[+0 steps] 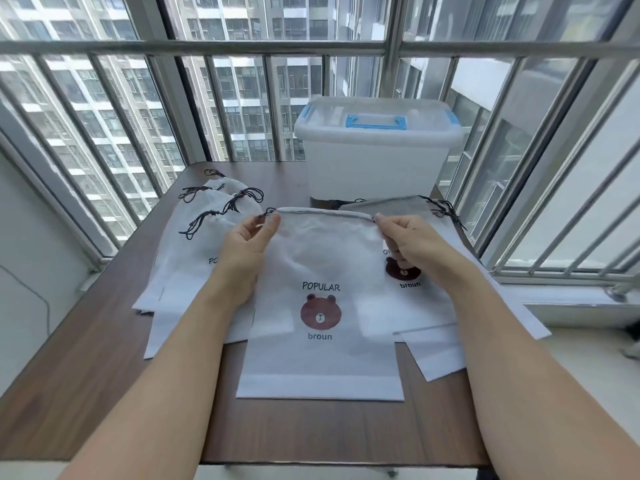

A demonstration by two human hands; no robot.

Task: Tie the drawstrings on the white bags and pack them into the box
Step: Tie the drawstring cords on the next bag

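Beside barred high-rise windows, a flat white drawstring bag printed with a brown bear (pixel 320 292) is being held on the dark wooden table (pixel 104 358), its top corners pinched by the left hand (pixel 247 239) and right hand (pixel 407 237). Light, limp fabric; probably best gripped at the black cords (pixel 268 212).

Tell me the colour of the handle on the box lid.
Light blue: the handle sits on the translucent white box, shown in the head view.

Box (pixel 377 157) lid shut; bags (pixel 194 244) flank both sides; near table (pixel 104 393) bare.
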